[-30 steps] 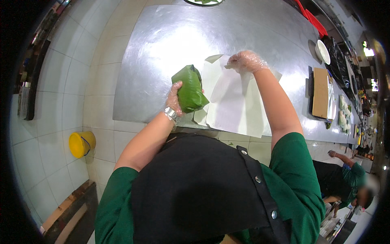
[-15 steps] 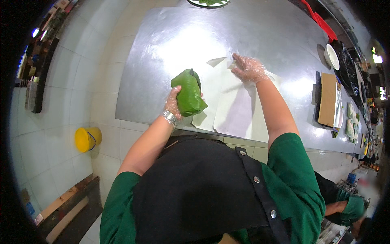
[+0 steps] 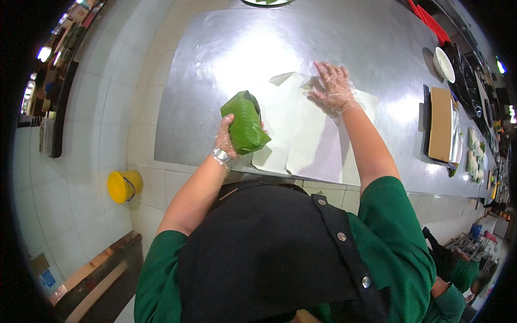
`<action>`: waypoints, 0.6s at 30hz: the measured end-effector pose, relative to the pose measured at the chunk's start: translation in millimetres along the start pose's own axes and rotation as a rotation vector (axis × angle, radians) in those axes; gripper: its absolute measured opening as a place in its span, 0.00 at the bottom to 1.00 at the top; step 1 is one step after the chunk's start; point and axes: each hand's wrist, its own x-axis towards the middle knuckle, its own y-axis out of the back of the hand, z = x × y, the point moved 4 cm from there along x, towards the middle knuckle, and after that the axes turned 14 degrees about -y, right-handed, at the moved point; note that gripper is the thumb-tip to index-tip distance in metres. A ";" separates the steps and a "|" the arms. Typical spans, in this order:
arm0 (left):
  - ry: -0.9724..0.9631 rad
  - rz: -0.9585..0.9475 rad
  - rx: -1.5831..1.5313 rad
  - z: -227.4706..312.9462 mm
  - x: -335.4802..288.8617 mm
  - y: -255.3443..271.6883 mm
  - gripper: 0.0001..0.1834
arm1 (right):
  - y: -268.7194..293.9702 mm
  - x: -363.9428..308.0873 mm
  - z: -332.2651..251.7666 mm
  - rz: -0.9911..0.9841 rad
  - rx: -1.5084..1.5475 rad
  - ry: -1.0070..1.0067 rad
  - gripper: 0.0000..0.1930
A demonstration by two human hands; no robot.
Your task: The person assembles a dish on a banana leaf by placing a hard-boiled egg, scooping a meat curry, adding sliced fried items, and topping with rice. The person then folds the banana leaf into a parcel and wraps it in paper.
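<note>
A green leaf-wrapped parcel [image 3: 245, 124] is gripped in my left hand [image 3: 225, 137], thumb on its near side and fingers mostly hidden behind it. It is held over the left part of white paper sheets [image 3: 318, 145] spread at the table's near edge. My right hand [image 3: 335, 89], in a clear plastic glove like the left, lies over the far edge of the paper with its fingers spread and nothing held. One far corner of the paper, left of that hand, is folded up. A silver watch sits on my left wrist.
The paper rests on a steel table [image 3: 188, 107]. To the right are a brown cardboard box [image 3: 440, 124], a white bowl [image 3: 444, 65] and a black plastic bag [image 3: 462, 81]. A yellow bucket [image 3: 123, 186] stands on the floor at left. Another person [image 3: 452, 293] is at lower right.
My right hand has opened from bent fingers to spread ones and shifted slightly farther out. The left hand still holds the leaf parcel, in nearly the same place.
</note>
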 end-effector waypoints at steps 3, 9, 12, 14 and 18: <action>-0.036 0.002 0.014 0.6 -2.7 1.5 0.44 | 14.5 -24.5 -15.5 0.206 0.147 -0.209 0.39; -0.078 -0.031 0.014 2.1 -4.5 -3.5 0.38 | 41.3 -162.5 -118.7 -0.521 0.436 -0.020 0.27; -0.054 -0.064 0.039 1.3 -2.9 -7.3 0.37 | 34.5 -188.8 -122.0 -0.423 0.391 -0.024 0.24; -0.042 -0.082 0.045 2.1 -3.2 -8.1 0.37 | 30.0 -195.5 -116.4 -0.312 0.483 -0.017 0.16; -0.032 -0.093 0.042 2.3 -2.0 -3.2 0.36 | 23.0 -204.2 -111.5 -0.186 0.518 0.032 0.12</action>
